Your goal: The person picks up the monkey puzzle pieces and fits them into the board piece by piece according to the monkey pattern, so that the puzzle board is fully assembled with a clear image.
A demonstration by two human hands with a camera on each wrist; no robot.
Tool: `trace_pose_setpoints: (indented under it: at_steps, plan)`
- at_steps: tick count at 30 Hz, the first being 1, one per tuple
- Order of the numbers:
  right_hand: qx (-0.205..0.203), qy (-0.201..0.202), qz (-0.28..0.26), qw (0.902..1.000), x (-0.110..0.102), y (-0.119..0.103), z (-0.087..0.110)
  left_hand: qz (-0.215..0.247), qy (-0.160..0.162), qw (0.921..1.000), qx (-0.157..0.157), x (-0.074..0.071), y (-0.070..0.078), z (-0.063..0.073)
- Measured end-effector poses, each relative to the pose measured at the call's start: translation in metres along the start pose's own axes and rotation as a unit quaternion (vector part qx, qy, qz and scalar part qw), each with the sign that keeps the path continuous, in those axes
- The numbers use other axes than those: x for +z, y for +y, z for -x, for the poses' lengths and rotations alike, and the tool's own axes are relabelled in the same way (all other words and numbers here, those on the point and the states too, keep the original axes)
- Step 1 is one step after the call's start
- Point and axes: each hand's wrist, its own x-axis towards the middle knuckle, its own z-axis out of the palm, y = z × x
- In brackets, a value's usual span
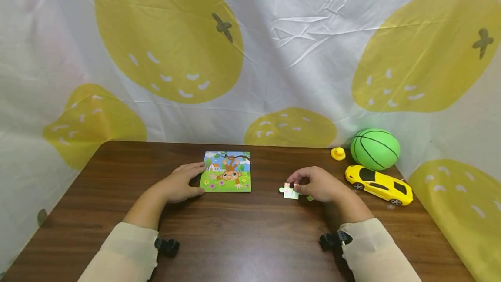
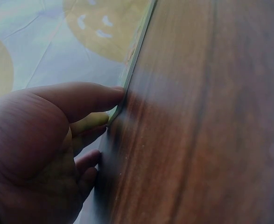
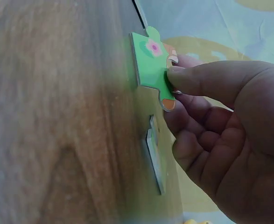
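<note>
A square picture puzzle (image 1: 225,172) with a monkey hanging from a branch lies flat on the table. My left hand (image 1: 182,182) rests at its left side, with thumb and fingertips touching the edge and the fingers fairly straight. To the right, my right hand (image 1: 318,185) pinches a green jigsaw piece (image 3: 148,60) between thumb and fingers. That piece carries a pink flower and bits of orange-brown, and in the right wrist view it is tilted. A second jigsaw piece (image 3: 154,161) lies on the table under the right hand, mostly hidden by it in the head view.
At the right stand a yellow toy car (image 1: 377,185), a green ball (image 1: 375,149) with black lines and a small yellow rubber duck (image 1: 338,153). The brown wooden table (image 1: 250,234) ends at the back against a white cloth (image 1: 289,68) with yellow fruit prints.
</note>
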Motion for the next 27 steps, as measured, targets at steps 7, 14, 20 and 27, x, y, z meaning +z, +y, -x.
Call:
trace_pose_setpoints:
  at_steps: [7, 14, 20, 27]
  plan:
    - [-0.016, 0.016, 0.002, 0.9997, 0.002, -0.014, -0.002, 0.003, -0.003, 1.0, 0.001, 0.001, 0.001, 0.0]
    - [-0.056, 0.023, -0.035, 0.9976, 0.015, -0.039, -0.022, 0.004, -0.003, 1.0, -0.002, 0.001, 0.002, 0.0]
    - [-0.065, -0.003, -0.069, 0.9955, 0.028, -0.058, -0.046, 0.004, -0.005, 1.0, -0.001, 0.0, 0.002, 0.002]
    - [-0.063, -0.021, -0.098, 0.993, 0.042, -0.072, -0.074, 0.001, -0.006, 1.0, -0.003, -0.002, 0.002, 0.002]
